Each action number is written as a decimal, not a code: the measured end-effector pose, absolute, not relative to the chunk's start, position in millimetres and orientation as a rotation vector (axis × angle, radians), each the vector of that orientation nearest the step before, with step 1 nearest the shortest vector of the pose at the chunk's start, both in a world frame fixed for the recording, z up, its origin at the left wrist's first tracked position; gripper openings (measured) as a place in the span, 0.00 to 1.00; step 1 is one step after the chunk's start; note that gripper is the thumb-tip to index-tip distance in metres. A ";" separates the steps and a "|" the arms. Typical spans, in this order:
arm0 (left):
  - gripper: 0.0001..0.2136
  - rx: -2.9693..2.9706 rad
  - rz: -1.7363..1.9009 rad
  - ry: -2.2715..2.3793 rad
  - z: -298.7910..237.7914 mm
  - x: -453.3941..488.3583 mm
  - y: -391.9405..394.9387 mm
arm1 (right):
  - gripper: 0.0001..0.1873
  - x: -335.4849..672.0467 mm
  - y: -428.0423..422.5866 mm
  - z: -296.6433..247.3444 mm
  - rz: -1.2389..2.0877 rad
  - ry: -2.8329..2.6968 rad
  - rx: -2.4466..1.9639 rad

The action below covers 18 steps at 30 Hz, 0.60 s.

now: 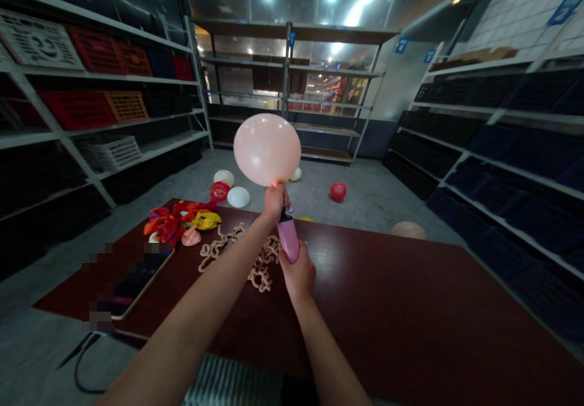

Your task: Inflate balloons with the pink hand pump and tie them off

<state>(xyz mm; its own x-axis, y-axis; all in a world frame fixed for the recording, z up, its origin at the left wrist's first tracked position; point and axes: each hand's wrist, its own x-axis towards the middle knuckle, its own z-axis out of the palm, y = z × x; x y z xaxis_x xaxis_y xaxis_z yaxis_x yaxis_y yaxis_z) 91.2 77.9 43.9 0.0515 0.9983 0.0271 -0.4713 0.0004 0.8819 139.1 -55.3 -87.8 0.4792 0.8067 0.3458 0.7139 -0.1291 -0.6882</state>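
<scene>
The left hand point(275, 202) is seen just above frame centre, closed in a pinch around the neck of an inflated pale pink balloon point(267, 148), which is held seated on the dark nozzle of a pink hand pump point(289, 238). The right hand point(298, 272) is wrapped shut around the lower end of the pump, directly below the left. The balloon is carried in the air above the tabletop point(387, 308), at centre frame. For the inflation step to be done well, it is judged that the pinch at the neck should be kept tight and square to the nozzle so no air is lost, that the pump should be held in line with the neck, and that the balloon should be kept off the tabletop edge. Just beyond the hands, a heap of uninflated tan balloons point(255, 260) is spread on the tabletop; to its left, a pile of red, orange and yellow balloons point(182, 220) is noted. A tablet point(137, 284) lies at lower left, partly pixelated. Inflated balloons are scattered on the floor point(365, 193) behind: white ones point(238, 196), a red one point(338, 191) and a peach one point(408, 230) at the far tabletop edge. Shelving with crates point(109, 108) lines both sides. Nothing is seen obstructing the hands; the loose heap beneath is the nearest clutter.
</scene>
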 end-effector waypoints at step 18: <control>0.19 0.414 1.736 0.729 13.8 -61.0 61.9 | 0.27 128.8 -56.0 -90.5 -0.239 -1.891 -1.520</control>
<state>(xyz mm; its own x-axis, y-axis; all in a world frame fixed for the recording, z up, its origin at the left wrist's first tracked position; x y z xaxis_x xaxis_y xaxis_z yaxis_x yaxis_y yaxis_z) -61.0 61.9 13.8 -0.2869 0.9534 -0.0937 -0.7343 -0.1561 0.6606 128.8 -56.0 -90.5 -0.0775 0.7892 0.6092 0.9158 0.2979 -0.2694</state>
